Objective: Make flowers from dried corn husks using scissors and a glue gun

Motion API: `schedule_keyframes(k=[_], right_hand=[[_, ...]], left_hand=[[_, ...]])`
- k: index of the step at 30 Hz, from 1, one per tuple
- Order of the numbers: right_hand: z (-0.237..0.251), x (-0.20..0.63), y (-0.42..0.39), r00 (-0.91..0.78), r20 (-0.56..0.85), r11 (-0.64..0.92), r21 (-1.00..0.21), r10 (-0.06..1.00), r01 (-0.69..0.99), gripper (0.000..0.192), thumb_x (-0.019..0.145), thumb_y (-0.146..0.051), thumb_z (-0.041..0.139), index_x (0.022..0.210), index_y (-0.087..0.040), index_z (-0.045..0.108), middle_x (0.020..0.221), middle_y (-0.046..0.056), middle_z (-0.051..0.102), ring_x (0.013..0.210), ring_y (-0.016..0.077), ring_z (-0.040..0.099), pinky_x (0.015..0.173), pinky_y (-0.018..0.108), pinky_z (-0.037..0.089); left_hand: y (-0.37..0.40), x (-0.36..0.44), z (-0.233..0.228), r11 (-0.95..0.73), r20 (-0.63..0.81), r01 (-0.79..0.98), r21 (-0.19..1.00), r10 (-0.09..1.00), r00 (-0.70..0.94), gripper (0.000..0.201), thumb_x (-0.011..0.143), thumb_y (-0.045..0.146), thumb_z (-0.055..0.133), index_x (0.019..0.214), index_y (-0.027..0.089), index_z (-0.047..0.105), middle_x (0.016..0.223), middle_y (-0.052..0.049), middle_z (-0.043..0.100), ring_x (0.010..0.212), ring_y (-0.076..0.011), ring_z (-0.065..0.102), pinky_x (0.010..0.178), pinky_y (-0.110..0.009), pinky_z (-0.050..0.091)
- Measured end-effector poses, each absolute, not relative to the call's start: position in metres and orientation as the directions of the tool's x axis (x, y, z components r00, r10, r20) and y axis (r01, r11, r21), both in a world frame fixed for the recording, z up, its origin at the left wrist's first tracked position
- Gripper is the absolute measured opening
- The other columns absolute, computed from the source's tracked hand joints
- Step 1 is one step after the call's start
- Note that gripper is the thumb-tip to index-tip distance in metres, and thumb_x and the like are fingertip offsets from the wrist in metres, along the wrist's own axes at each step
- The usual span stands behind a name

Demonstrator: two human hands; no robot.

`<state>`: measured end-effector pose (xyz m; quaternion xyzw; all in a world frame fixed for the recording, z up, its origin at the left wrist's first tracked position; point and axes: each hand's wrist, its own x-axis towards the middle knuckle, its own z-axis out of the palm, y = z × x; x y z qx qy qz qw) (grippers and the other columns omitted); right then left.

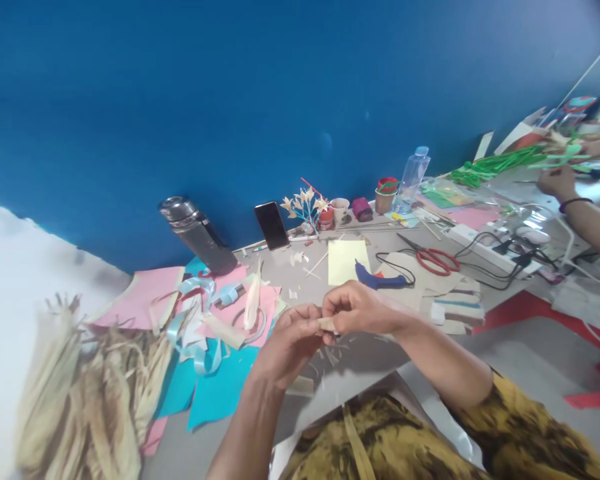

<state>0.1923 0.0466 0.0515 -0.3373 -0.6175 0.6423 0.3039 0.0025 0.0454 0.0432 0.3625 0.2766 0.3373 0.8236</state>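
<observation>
A small pale strip, which looks like corn husk point(326, 325), is pinched between the fingertips of both hands above the table's front edge. My left hand point(289, 343) is closed on its left end; my right hand point(359, 310) grips the other end, knuckles up. The fingers cover most of the strip. Just beyond my right hand lies a blue glue gun point(380, 277), beside a yellow paper square point(347, 259). Thin husk scraps point(333, 353) are scattered beneath my hands. Left of them, a loose cream husk piece point(253, 303) rests near a ring-shaped roll point(263, 323).
Dried corn husks point(100, 400) are heaped at left, beside blue sheets point(225, 383) and a tilted dark flask point(197, 233). A phone point(271, 225) and husk flowers point(305, 203) stand by the wall. Red-handled scissors point(436, 261) and a power strip point(490, 250) lie right, near another person's hand point(557, 183).
</observation>
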Motion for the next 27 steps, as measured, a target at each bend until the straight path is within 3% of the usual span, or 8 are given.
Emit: schedule_keyframes(k=[3, 5, 10, 14, 18, 22, 27], right_hand=[[0.055, 0.194, 0.049, -0.616, -0.047, -0.080, -0.996, 0.786, -0.026, 0.019, 0.081, -0.032, 0.068, 0.076, -0.014, 0.069, 0.073, 0.004, 0.073, 0.061, 0.0127, 0.062, 0.060, 0.023, 0.045], [0.055, 0.194, 0.050, -0.589, -0.075, -0.060, -0.997, 0.805, 0.045, 0.018, 0.080, -0.030, 0.068, 0.073, -0.014, 0.069, 0.069, 0.003, 0.071, 0.058, 0.0112, 0.058, 0.056, 0.022, 0.042], [0.057, 0.193, 0.052, -0.563, -0.136, -0.021, -0.978, 0.815, 0.206, 0.013, 0.076, -0.026, 0.069, 0.072, -0.014, 0.071, 0.064, 0.000, 0.068, 0.053, 0.0082, 0.049, 0.049, 0.020, 0.033], [0.064, 0.192, 0.049, -0.625, -0.146, -0.065, -0.986, 0.767, 0.152, 0.021, 0.080, -0.034, 0.070, 0.071, -0.015, 0.069, 0.064, 0.000, 0.068, 0.054, 0.0083, 0.051, 0.049, 0.020, 0.033], [0.069, 0.192, 0.048, -0.626, -0.146, -0.091, -0.989, 0.766, 0.119, 0.028, 0.081, -0.040, 0.070, 0.068, -0.015, 0.066, 0.060, 0.000, 0.066, 0.053, 0.0084, 0.050, 0.049, 0.020, 0.032], [0.069, 0.196, 0.047, -0.615, -0.119, -0.054, -0.991, 0.779, 0.123, 0.023, 0.081, -0.037, 0.070, 0.074, -0.015, 0.069, 0.063, -0.001, 0.067, 0.053, 0.0083, 0.048, 0.049, 0.021, 0.030], [0.066, 0.196, 0.040, -0.542, -0.084, -0.065, -0.996, 0.836, 0.054, 0.020, 0.079, -0.034, 0.070, 0.075, -0.014, 0.068, 0.068, 0.002, 0.071, 0.053, 0.0083, 0.049, 0.049, 0.021, 0.030]], left_hand=[[0.044, -0.001, 0.044, 0.560, -0.202, -0.396, 0.728, 0.727, 0.656, 0.029, 0.066, 0.036, 0.081, 0.074, 0.015, 0.063, 0.068, -0.004, 0.066, 0.066, -0.0188, 0.064, 0.072, -0.034, 0.051], [0.042, -0.001, 0.045, 0.515, -0.209, -0.367, 0.775, 0.756, 0.620, 0.032, 0.067, 0.039, 0.082, 0.079, 0.015, 0.065, 0.070, -0.005, 0.068, 0.068, -0.0188, 0.065, 0.072, -0.033, 0.051], [0.038, 0.001, 0.046, 0.378, -0.210, -0.230, 0.897, 0.822, 0.530, 0.026, 0.071, 0.027, 0.082, 0.067, 0.014, 0.060, 0.065, -0.005, 0.068, 0.064, -0.0138, 0.062, 0.065, -0.024, 0.043], [0.038, -0.001, 0.044, 0.453, -0.210, -0.289, 0.844, 0.774, 0.598, 0.033, 0.065, 0.032, 0.085, 0.062, 0.015, 0.058, 0.064, -0.005, 0.066, 0.065, -0.0172, 0.064, 0.070, -0.030, 0.048], [0.035, -0.001, 0.044, 0.481, -0.204, -0.351, 0.803, 0.776, 0.598, 0.037, 0.066, 0.045, 0.084, 0.071, 0.014, 0.065, 0.068, -0.005, 0.065, 0.068, -0.0208, 0.066, 0.074, -0.035, 0.050], [0.032, 0.002, 0.047, 0.407, -0.201, -0.304, 0.862, 0.822, 0.533, 0.026, 0.069, 0.031, 0.084, 0.070, 0.012, 0.066, 0.066, -0.006, 0.067, 0.067, -0.0167, 0.064, 0.070, -0.028, 0.047], [0.029, 0.007, 0.044, 0.405, -0.176, -0.390, 0.827, 0.846, 0.504, 0.022, 0.075, 0.030, 0.079, 0.072, 0.013, 0.067, 0.067, -0.004, 0.065, 0.066, -0.0141, 0.061, 0.071, -0.027, 0.047]])
